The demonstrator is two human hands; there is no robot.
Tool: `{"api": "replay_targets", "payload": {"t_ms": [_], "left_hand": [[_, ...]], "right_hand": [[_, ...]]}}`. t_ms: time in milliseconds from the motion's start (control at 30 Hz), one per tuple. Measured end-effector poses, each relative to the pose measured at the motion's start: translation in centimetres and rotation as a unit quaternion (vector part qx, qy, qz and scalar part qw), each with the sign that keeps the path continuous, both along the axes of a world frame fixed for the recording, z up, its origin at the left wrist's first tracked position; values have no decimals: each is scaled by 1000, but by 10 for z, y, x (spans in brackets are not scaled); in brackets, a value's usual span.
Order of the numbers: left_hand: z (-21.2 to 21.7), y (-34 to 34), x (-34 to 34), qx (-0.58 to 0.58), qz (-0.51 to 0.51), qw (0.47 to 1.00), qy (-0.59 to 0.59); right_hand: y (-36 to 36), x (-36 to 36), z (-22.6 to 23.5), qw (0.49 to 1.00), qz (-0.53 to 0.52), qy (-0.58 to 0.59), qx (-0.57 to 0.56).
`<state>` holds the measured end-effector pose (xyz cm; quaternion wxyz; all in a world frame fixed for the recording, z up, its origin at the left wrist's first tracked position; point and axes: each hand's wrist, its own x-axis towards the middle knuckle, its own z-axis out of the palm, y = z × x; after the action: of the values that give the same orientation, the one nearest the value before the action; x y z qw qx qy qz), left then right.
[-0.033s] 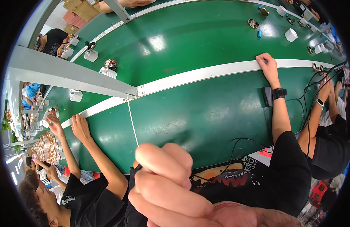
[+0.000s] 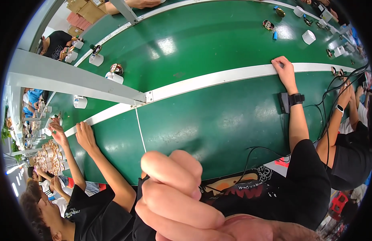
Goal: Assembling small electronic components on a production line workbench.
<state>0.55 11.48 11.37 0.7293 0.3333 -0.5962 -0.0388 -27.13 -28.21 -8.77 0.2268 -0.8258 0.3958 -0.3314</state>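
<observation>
My left hand (image 2: 174,193) is raised very close to the camera, its fingers curled into a closed fist. No object shows in it, and it covers part of my black shirt and the bench edge. My right hand (image 2: 283,66) rests on the white metal rail (image 2: 226,76), its fingers curled in and nothing visible in them. A black strap with a dark box-shaped device (image 2: 289,102) is fastened around my right wrist. Between my arms lies the dark green bench top (image 2: 218,120).
Beyond the rail, a green belt (image 2: 202,44) carries white cups (image 2: 309,37), small copper-wound coils (image 2: 268,25) and a blue piece (image 2: 275,36). A grey post (image 2: 81,76) slants across the left. Black cables (image 2: 324,108) hang at right. Co-workers sit on both sides.
The cups, coils and blue piece on the far belt have shifted slightly left. My left fist has moved a little up and left. My right hand has stayed in place.
</observation>
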Motion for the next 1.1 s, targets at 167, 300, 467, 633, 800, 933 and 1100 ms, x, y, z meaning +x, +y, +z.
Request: {"api": "replay_targets", "payload": {"t_ms": [167, 300, 467, 633, 800, 933, 1100], "left_hand": [[-20, -64, -29, -43, -19, 999, -14], [-51, -110, 1, 20, 145, 983, 112], [-180, -161, 76, 282, 270, 916, 95], [-213, -164, 73, 384, 281, 879, 32], [-210, -156, 67, 424, 286, 859, 8], [-209, -166, 61, 405, 254, 878, 22], [-214, -168, 64, 398, 240, 885, 24]], "right_hand": [[-21, -18, -4, 999, -31, 5, 33], [-57, 7, -10, 995, -99, 25, 10], [-92, 38, -3, 972, -202, 102, -63], [-111, 45, 5, 956, -216, 192, -57], [-116, 51, 6, 946, -164, 280, 3], [-165, -18, -21, 789, -28, -408, 458], [-179, -41, -13, 775, -60, -505, 375]]}}
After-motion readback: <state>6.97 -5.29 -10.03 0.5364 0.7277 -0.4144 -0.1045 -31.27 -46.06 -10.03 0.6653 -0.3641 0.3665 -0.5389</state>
